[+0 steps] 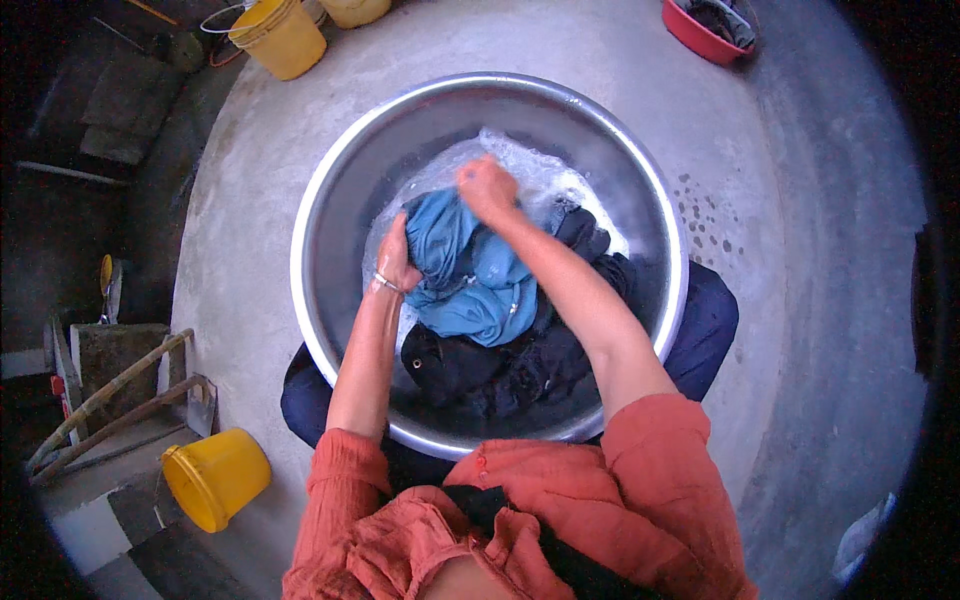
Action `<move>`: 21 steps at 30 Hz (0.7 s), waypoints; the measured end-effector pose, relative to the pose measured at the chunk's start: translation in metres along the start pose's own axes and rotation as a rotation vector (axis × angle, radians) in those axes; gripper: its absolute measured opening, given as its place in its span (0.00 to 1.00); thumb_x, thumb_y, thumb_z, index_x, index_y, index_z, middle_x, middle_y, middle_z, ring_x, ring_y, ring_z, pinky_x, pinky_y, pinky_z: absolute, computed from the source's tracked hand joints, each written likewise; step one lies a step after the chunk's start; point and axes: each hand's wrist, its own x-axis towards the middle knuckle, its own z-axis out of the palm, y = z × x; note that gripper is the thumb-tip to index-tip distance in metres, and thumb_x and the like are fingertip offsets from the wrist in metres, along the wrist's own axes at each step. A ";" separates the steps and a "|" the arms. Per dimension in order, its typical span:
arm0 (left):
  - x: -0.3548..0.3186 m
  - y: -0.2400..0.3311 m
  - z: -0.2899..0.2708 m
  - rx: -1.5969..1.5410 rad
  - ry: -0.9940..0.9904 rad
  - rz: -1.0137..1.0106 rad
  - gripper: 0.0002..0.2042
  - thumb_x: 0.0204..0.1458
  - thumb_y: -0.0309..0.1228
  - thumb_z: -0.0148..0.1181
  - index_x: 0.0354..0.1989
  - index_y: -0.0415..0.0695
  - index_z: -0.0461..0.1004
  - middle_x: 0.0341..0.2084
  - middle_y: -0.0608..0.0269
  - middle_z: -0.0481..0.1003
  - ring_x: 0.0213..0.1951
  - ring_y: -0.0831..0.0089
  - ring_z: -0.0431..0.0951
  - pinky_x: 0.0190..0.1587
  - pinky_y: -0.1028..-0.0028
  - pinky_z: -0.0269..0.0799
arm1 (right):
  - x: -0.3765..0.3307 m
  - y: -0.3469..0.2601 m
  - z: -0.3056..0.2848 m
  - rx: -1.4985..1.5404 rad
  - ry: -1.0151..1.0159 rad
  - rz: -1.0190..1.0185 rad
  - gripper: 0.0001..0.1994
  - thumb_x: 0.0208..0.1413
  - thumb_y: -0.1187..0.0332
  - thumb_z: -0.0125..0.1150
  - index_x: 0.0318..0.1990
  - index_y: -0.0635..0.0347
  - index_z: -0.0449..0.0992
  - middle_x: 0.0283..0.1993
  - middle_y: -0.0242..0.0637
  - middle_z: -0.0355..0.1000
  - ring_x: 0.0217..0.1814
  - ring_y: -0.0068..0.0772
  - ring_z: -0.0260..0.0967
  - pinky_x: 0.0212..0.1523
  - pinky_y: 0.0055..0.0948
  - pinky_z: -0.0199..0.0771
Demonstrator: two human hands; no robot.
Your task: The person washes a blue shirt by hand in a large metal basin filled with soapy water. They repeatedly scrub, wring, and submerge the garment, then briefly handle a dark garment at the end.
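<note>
A wet blue garment (485, 305) lies bunched in a large round metal basin (335, 160), which stands between my knees. My left hand (398, 258), with a bracelet at the wrist, grips the garment's left side; most of its fingers are behind the cloth. Closed in a fist, my right hand (488, 188) is at the garment's far edge, slightly blurred, with the fabric running in under it. Black clothes (490, 370) are heaped on the near side of the basin. Foamy water (540, 165) shows around the far side of the laundry.
A yellow bucket (232, 475) lies tipped at the near left, below some wooden poles (110, 400). Another yellow bucket (285, 45) stands at the far left. A red basin (705, 35) holding dark cloth is at the far right. Water spots mark the concrete floor (740, 300).
</note>
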 end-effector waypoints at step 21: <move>0.051 -0.038 -0.062 0.026 0.018 0.209 0.16 0.53 0.43 0.44 0.35 0.44 0.70 0.27 0.63 0.72 0.30 0.71 0.73 0.35 0.72 0.69 | -0.091 -0.066 0.009 0.199 0.137 -0.606 0.07 0.39 0.63 0.57 0.22 0.55 0.74 0.31 0.37 0.67 0.30 0.38 0.68 0.28 0.36 0.69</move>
